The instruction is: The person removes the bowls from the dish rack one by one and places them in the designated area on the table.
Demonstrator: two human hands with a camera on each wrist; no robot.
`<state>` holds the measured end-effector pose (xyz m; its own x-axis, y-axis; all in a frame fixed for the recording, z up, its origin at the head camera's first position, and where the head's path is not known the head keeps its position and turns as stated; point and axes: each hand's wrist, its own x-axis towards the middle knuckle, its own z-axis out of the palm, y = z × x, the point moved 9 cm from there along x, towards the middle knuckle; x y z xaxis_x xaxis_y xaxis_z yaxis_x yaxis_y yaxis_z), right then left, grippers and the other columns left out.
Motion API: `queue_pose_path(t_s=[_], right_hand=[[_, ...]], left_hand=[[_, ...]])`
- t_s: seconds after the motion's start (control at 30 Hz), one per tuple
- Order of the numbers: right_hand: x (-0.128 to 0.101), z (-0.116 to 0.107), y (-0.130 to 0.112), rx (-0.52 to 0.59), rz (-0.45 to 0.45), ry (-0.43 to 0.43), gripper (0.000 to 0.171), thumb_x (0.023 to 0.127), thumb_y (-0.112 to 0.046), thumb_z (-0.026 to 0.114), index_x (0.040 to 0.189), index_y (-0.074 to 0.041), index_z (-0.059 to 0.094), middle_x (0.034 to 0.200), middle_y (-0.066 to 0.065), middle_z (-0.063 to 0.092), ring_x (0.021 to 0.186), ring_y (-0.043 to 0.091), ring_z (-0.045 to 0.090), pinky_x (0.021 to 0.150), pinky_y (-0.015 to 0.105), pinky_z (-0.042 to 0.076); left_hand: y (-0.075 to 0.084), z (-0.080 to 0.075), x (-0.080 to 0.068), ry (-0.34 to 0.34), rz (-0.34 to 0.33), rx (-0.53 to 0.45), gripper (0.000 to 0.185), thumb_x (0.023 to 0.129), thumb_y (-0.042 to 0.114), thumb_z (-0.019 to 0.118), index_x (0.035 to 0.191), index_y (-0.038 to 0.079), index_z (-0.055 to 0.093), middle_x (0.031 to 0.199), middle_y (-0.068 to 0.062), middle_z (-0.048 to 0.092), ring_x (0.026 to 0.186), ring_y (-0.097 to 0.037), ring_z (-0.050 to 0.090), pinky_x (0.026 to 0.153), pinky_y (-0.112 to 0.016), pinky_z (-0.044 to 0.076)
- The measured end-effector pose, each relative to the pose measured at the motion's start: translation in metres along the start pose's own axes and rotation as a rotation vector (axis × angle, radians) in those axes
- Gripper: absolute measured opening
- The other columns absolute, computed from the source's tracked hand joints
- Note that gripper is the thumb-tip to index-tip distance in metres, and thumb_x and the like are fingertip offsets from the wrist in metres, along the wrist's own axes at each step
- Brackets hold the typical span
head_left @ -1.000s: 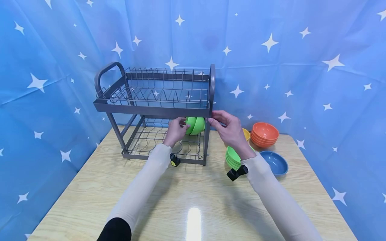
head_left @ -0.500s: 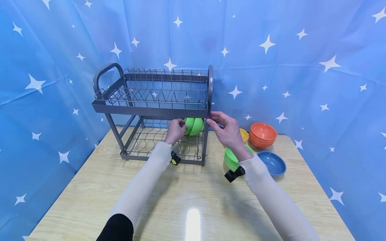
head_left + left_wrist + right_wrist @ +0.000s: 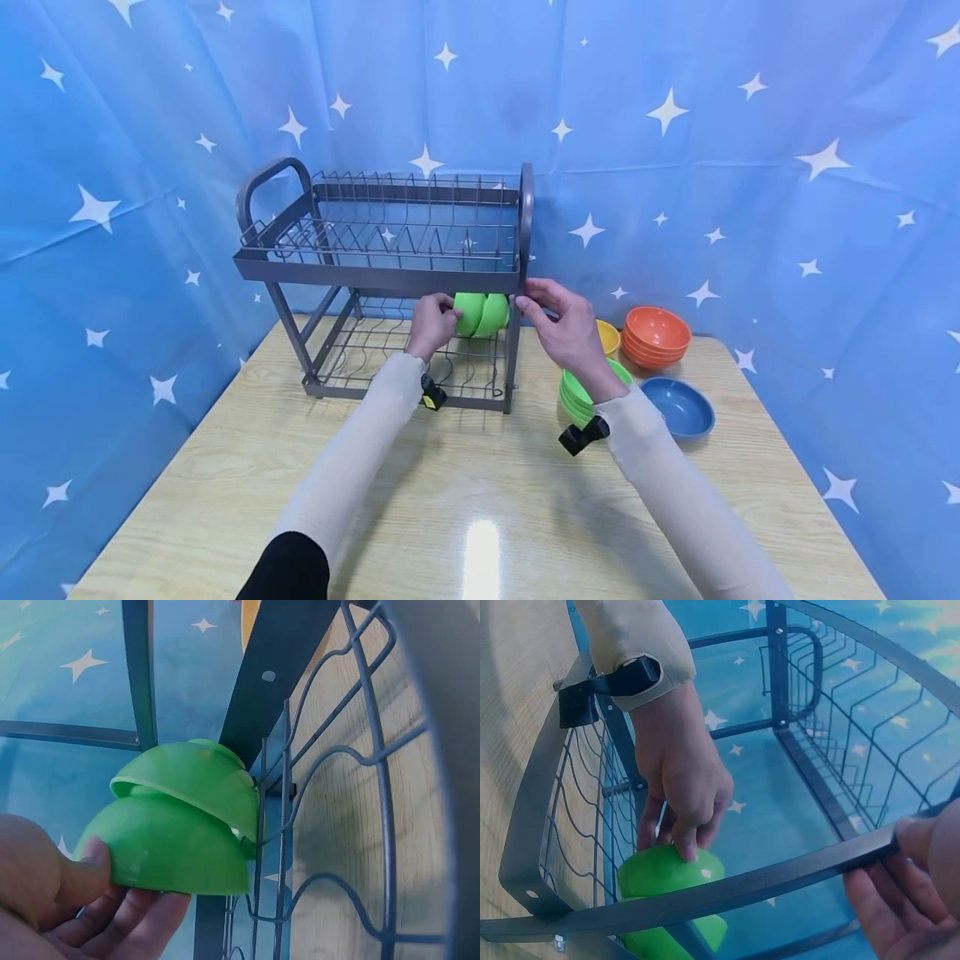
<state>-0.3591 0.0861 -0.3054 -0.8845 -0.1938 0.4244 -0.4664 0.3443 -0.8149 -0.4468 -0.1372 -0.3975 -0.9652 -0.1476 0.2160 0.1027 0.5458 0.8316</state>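
Note:
My left hand (image 3: 432, 325) reaches into the lower tier of a dark grey two-tier dish rack (image 3: 375, 275). Between thumb and fingers it pinches the rim of a green bowl (image 3: 165, 847), which stands on edge. Right behind it a second green bowl (image 3: 196, 774) leans on edge by the rack's right end, and the two overlap in the left wrist view. At the rack's right end my right hand (image 3: 564, 327) holds the dark post, its thumb on one side and fingers on the other in the right wrist view.
Right of the rack stand a stack of green bowls (image 3: 576, 397), partly behind my right wrist, a yellow bowl (image 3: 609, 337), a stack of orange bowls (image 3: 656, 337) and a blue bowl (image 3: 681, 408). All rest on a wooden table (image 3: 420, 508) before a starry blue curtain (image 3: 720, 183).
The left hand has shifted slightly left with the green bowl, whose open side has turned a little. My right hand stays on the rack post.

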Motion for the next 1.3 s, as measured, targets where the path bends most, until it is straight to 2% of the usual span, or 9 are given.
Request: queue_pose_path(t_s=[0.2, 0.4, 0.53, 0.67, 0.83, 0.97, 1.07, 1.3], right_hand=[[-0.001, 0.0, 0.0, -0.01, 0.003, 0.0, 0.036, 0.103, -0.03, 0.064, 0.134, -0.012, 0.065, 0.125, 0.011, 0.072, 0.125, 0.026, 0.067, 0.109, 0.049, 0.052], [-0.001, -0.001, 0.002, -0.002, 0.006, 0.001, 0.036, 0.103, -0.031, 0.064, 0.134, -0.013, 0.065, 0.125, 0.01, 0.072, 0.124, 0.026, 0.067, 0.109, 0.049, 0.052], [0.0, -0.001, 0.003, 0.006, -0.006, -0.001, 0.034, 0.103, -0.031, 0.064, 0.132, -0.013, 0.066, 0.123, 0.01, 0.073, 0.123, 0.024, 0.068, 0.108, 0.048, 0.053], [0.001, -0.001, 0.002, 0.017, -0.011, -0.009, 0.032, 0.103, -0.03, 0.064, 0.13, -0.014, 0.067, 0.122, 0.009, 0.074, 0.121, 0.023, 0.069, 0.107, 0.046, 0.054], [0.001, -0.001, 0.002, 0.02, -0.011, -0.005, 0.031, 0.102, -0.03, 0.065, 0.129, -0.013, 0.068, 0.121, 0.009, 0.074, 0.119, 0.023, 0.07, 0.107, 0.046, 0.054], [0.001, -0.002, 0.001, 0.018, -0.017, 0.004, 0.031, 0.102, -0.03, 0.065, 0.128, -0.013, 0.068, 0.12, 0.009, 0.075, 0.116, 0.023, 0.071, 0.106, 0.046, 0.055], [0.0, -0.002, 0.0, 0.012, -0.023, 0.008, 0.031, 0.102, -0.03, 0.065, 0.128, -0.013, 0.068, 0.119, 0.009, 0.075, 0.114, 0.023, 0.071, 0.105, 0.045, 0.055], [0.0, -0.002, 0.0, 0.003, -0.038, 0.001, 0.031, 0.103, -0.031, 0.064, 0.128, -0.015, 0.068, 0.12, 0.007, 0.075, 0.116, 0.022, 0.071, 0.105, 0.046, 0.056]], left_hand=[[0.0, -0.013, -0.003, 0.038, 0.003, -0.062, 0.017, 0.098, 0.009, 0.068, 0.111, -0.001, 0.071, 0.098, -0.014, 0.069, 0.085, -0.023, 0.063, 0.066, -0.028, 0.053], [0.003, -0.027, -0.008, 0.068, 0.033, -0.11, 0.02, 0.099, 0.008, 0.067, 0.115, -0.002, 0.07, 0.106, -0.017, 0.071, 0.097, -0.028, 0.068, 0.078, -0.035, 0.061], [0.006, -0.039, -0.016, 0.099, 0.073, -0.089, 0.02, 0.101, 0.01, 0.064, 0.116, -0.001, 0.071, 0.109, -0.016, 0.071, 0.101, -0.028, 0.068, 0.083, -0.039, 0.061], [0.015, -0.05, -0.028, 0.135, 0.148, -0.045, 0.02, 0.102, 0.011, 0.063, 0.117, -0.001, 0.07, 0.11, -0.017, 0.071, 0.101, -0.03, 0.068, 0.084, -0.042, 0.061], [0.03, -0.06, -0.047, 0.165, 0.259, -0.021, 0.017, 0.099, 0.007, 0.065, 0.114, 0.002, 0.072, 0.106, -0.015, 0.074, 0.094, -0.028, 0.07, 0.081, -0.041, 0.061], [0.043, -0.066, -0.064, 0.187, 0.39, 0.003, 0.013, 0.096, 0.001, 0.067, 0.108, 0.002, 0.074, 0.101, -0.015, 0.076, 0.091, -0.028, 0.073, 0.083, -0.04, 0.063], [0.051, -0.069, -0.078, 0.194, 0.482, 0.037, 0.013, 0.095, -0.002, 0.067, 0.106, 0.001, 0.074, 0.102, -0.015, 0.076, 0.095, -0.029, 0.075, 0.087, -0.04, 0.063], [0.063, -0.076, -0.109, 0.223, 0.638, 0.103, 0.018, 0.089, -0.009, 0.069, 0.099, 0.002, 0.077, 0.094, -0.011, 0.075, 0.088, -0.027, 0.072, 0.073, -0.041, 0.06]])
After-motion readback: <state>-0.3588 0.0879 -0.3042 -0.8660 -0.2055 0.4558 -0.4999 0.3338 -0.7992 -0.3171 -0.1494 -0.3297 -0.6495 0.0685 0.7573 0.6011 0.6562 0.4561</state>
